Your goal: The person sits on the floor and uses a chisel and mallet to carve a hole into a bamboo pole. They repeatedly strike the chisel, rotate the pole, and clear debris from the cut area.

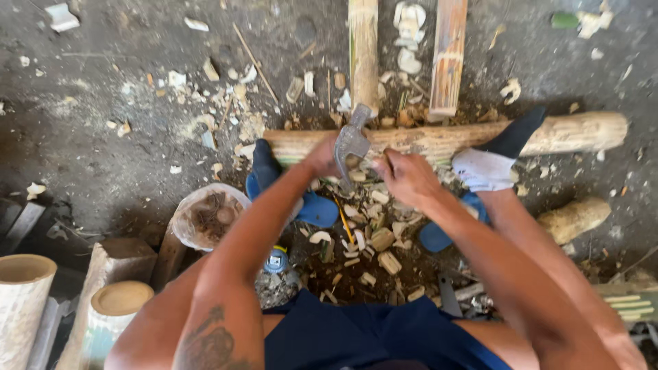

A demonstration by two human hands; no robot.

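Observation:
A long bamboo pole lies crosswise on the dirt floor in front of me, with my two socked feet resting against it. My left hand grips the handle of a metal claw hammer, whose head is raised just above the pole. My right hand is closed beside the hammer, just below the pole's middle; what it pinches is too small to tell. Cut bamboo chips are heaped between my legs.
Two split bamboo lengths lean onto the pole from the far side. A clear plastic bag of nails sits at left, with bamboo sections and wooden blocks nearer. A short log lies at right.

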